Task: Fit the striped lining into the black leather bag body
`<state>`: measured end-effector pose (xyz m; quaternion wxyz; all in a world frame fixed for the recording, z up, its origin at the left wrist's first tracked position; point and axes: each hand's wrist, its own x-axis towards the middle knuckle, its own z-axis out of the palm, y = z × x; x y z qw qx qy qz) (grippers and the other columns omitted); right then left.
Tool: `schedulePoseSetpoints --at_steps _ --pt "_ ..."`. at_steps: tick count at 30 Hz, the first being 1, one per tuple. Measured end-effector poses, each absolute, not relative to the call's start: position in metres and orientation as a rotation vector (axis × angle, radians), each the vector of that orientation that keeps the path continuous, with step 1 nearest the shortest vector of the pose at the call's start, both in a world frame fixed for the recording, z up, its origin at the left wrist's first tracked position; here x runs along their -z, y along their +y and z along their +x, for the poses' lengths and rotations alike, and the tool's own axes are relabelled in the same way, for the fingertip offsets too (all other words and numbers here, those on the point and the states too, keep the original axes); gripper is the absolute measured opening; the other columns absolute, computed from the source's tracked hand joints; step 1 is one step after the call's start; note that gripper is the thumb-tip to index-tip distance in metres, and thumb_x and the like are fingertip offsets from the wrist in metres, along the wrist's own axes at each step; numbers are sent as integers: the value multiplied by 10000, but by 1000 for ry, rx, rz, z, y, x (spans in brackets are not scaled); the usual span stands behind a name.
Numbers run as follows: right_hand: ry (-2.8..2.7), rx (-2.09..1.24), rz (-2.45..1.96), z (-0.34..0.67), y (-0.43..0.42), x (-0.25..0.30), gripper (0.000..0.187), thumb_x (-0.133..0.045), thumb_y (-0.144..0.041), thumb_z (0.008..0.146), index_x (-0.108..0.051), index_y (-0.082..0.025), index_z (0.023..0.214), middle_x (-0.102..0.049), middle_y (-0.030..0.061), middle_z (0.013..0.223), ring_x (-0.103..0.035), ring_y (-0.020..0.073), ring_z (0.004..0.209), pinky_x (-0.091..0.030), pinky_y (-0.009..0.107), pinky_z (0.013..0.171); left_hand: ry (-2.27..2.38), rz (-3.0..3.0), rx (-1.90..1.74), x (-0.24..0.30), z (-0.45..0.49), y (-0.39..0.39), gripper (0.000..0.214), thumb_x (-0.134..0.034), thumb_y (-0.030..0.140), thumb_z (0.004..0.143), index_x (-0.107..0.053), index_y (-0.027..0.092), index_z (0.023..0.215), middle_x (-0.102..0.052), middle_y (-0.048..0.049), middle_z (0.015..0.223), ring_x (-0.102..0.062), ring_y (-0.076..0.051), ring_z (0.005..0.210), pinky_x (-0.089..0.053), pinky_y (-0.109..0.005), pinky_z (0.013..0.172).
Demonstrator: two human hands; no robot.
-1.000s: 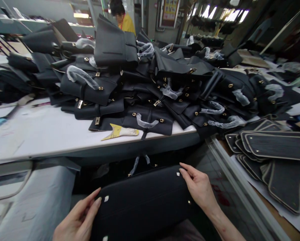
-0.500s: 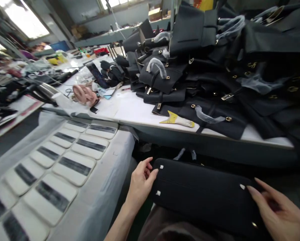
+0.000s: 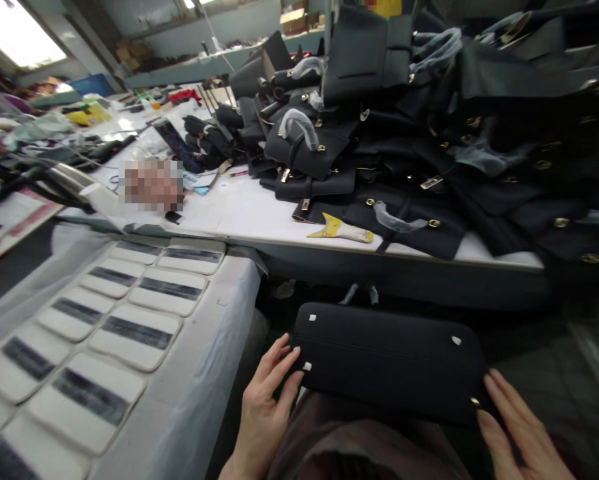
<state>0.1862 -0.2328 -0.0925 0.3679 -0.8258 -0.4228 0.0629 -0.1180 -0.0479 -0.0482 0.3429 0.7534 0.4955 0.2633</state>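
A black leather bag base (image 3: 387, 357) with small white tabs at its corners rests on my lap, bottom side up. My left hand (image 3: 267, 407) lies at its left end, fingers stretched out and touching the edge near a white tab. At the right end my right hand (image 3: 517, 430) rests with fingers extended along the corner by a small gold stud. Neither hand grips the bag.
A white worktable (image 3: 249, 217) ahead carries a big heap of black handbags (image 3: 409, 127) with gold clasps and a yellow-white scraper (image 3: 342, 231). To my left, a cloth-covered surface (image 3: 214, 313) holds several white oval panels (image 3: 134, 330) with dark stripes. Another person sits far behind the heap.
My view swung left, away from the dark panels on the right. The bag came lower and closer on my lap, and both hands slid back along its ends.
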Motion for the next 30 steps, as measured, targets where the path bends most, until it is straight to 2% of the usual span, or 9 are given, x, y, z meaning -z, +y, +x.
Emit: schedulePoseSetpoints --at_steps 3,6,11,17,21,23,26,28,30 --pt "-1237 -147 -2125 182 -230 88 505 -413 -314 976 -357 -289 1478 -381 19 1526 -417 246 1367 -323 445 1183 1127 2262 -666 58 -126 -45 376 -532 228 941 -575 345 1296 -423 2 1477 -503 -233 1277 -425 -367 1113" --pt "-1346 -99 -2147 188 -230 86 500 -391 -271 995 -326 -285 1491 -356 28 1541 -370 247 1396 -369 460 1153 844 2520 -755 66 -129 -33 441 -547 134 920 -545 284 1335 -496 -29 1420 -503 -228 1280 -409 -349 1124" --pt "-1550 74 -2124 200 -234 84 508 -436 -284 989 -343 -257 1488 -412 54 1509 -322 296 1417 -388 504 1123 559 2677 -829 67 -129 -23 470 -587 1 869 -556 146 1314 -589 -101 1307 -517 -237 1263 -423 -315 1098" --pt "-1623 133 -2073 203 -233 87 528 -487 -247 967 -361 -219 1478 -435 88 1491 -362 304 1393 -402 524 1101 549 2638 -819 73 -133 -26 434 -597 -18 863 -574 113 1277 -591 -125 1290 -533 -265 1242 -447 -369 1068" --pt "-1652 177 -2060 204 -233 80 498 -519 -223 945 -431 -189 1434 -460 95 1472 -404 296 1364 -413 514 1092 575 2601 -838 75 -134 -27 415 -595 -20 865 -585 122 1255 -591 -115 1284 -533 -263 1241 -458 -378 1058" --pt "-1677 214 -2083 206 -230 69 450 -550 -227 924 -508 -179 1370 -519 85 1422 -451 291 1320 -407 515 1093 582 2599 -832 75 -134 -26 409 -592 -18 869 -586 131 1250 -588 -109 1285 -527 -260 1247 -460 -380 1058" --pt "-1708 274 -2146 210 -215 48 285 -608 -274 888 -653 -167 1148 -661 65 1225 -525 285 1218 -385 521 1103 584 2597 -815 74 -134 -25 406 -585 -6 879 -575 139 1258 -576 -107 1294 -509 -258 1264 -465 -388 1057" --pt "-1716 315 -2168 211 -198 37 239 -612 -317 889 -678 -151 1048 -684 73 1160 -535 284 1196 -378 507 1109 580 2599 -796 72 -134 -24 405 -575 1 885 -565 143 1264 -570 -108 1296 -494 -260 1277 -475 -399 1050" --pt "-1741 338 -2172 210 -178 30 327 -579 -358 915 -647 -133 1143 -629 92 1273 -491 286 1260 -368 488 1121 571 2611 -771 68 -134 -23 399 -561 9 893 -558 149 1267 -568 -107 1295 -483 -260 1287 -486 -405 1041"
